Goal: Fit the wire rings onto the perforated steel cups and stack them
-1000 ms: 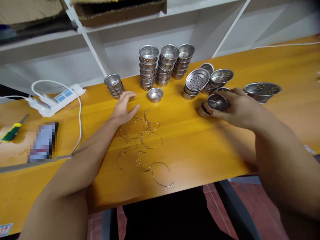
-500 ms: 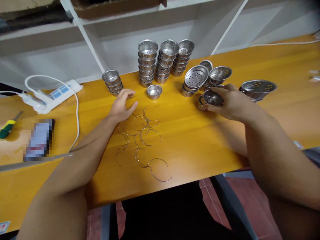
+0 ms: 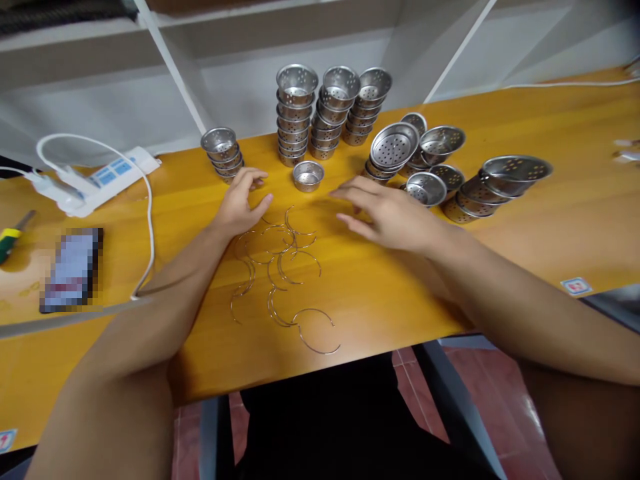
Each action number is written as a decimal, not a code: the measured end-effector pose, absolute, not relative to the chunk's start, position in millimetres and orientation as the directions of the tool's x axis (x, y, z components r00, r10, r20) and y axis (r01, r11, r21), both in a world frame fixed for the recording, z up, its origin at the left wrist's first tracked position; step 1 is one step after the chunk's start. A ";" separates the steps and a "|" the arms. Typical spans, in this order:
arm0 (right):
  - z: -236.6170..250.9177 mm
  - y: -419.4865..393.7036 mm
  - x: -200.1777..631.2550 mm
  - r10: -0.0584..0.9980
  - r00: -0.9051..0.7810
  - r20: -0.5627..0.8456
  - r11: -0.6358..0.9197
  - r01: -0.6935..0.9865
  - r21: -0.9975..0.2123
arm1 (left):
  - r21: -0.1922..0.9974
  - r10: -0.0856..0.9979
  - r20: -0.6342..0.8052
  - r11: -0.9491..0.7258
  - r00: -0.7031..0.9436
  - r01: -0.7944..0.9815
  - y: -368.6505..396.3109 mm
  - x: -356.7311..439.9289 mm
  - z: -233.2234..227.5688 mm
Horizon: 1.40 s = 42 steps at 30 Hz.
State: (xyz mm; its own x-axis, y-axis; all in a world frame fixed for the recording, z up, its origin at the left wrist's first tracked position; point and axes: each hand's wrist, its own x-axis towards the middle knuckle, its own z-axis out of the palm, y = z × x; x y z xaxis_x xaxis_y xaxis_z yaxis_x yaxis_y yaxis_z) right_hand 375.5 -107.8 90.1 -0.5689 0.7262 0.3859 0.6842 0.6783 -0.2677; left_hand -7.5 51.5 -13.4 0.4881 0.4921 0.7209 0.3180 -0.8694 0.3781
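The left hand (image 3: 239,205) is laid open on the far end of the wire rings (image 3: 280,267); nothing is gripped. The right hand (image 3: 387,212), spread and empty, is held just right of them. Right of it, the small strainer cups (image 3: 425,189) could be knocked over by a careless sweep.

The worktop (image 3: 500,260) is warm orange-yellow with a fine wood grain. The stacked cups (image 3: 296,113) are shiny silver metal dotted with small round holes, and the single cup (image 3: 308,176) is plain silver inside. The wire rings (image 3: 280,267) gleam pale silver. The power strip (image 3: 100,179) and its cable (image 3: 147,220) are white, with blue patches. The screwdriver (image 3: 11,237) handle is green and yellow. The shelf (image 3: 150,73) is white; the floor (image 3: 465,393) is dark red tile.
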 end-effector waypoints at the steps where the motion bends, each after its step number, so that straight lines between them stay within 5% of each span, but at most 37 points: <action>1: 85.3 -93.2 367.9 0.749 -0.568 0.342 0.659 0.694 -0.291 | 0.397 0.515 0.706 -0.857 0.486 0.330 51.3 -7.7 -14.0; 9: 59.3 -0.7 322.3 0.855 -0.502 0.126 0.513 0.788 -0.341 | 0.513 0.643 0.621 -0.766 0.448 0.388 49.9 -7.0 -20.4; 18: 68.2 -35.0 270.0 0.660 -0.646 0.383 0.734 0.448 -0.510 | 0.619 0.682 0.593 -0.726 0.428 0.299 47.0 2.9 -24.7; 22: 70.3 -36.6 280.1 0.680 -0.596 0.427 0.720 0.434 -0.541 | 0.660 0.709 0.603 -0.701 0.365 0.271 46.6 5.9 -23.5; 25: 84.4 -33.0 301.7 0.707 -0.642 0.295 0.680 0.504 -0.533 | 0.710 0.765 0.573 -0.642 0.293 0.287 59.3 1.1 -31.9; 30: 88.1 -31.7 318.7 0.563 -0.824 0.066 0.754 0.480 -0.448 | 0.770 0.793 0.543 -0.602 0.277 0.213 82.0 -10.5 -53.2; 35: 67.7 -36.2 300.6 0.510 -0.860 -0.028 0.777 0.475 -0.412 | 0.779 0.798 0.542 -0.594 0.263 0.199 91.1 -14.2 -62.4; 42: 70.3 -42.0 285.6 0.575 -0.818 -0.011 0.753 0.535 -0.383 | 0.789 0.803 0.524 -0.583 0.283 0.193 95.9 -13.5 -64.6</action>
